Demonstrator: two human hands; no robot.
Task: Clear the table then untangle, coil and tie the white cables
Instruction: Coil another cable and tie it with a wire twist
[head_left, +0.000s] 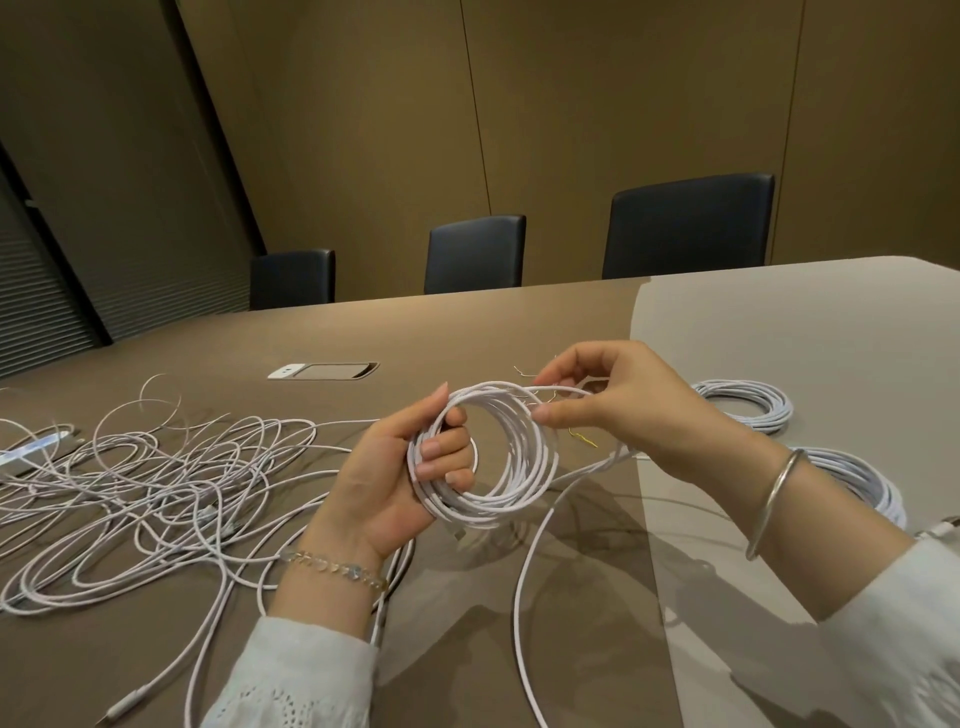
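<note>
A brown conference table (467, 332) fills the view — above its centre the left hand (410, 478) grips a white cable coil (488, 457), the right hand (618, 395) pinching its top. Tangled cables (156, 483) lie at nine o'clock, finished coils (748, 405) at three.

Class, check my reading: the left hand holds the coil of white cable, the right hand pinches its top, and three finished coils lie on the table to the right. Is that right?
Not quite. The head view shows two finished coils on the table to the right, not three. The rest stands: the left hand holds the coil and the right hand pinches its top.
</note>
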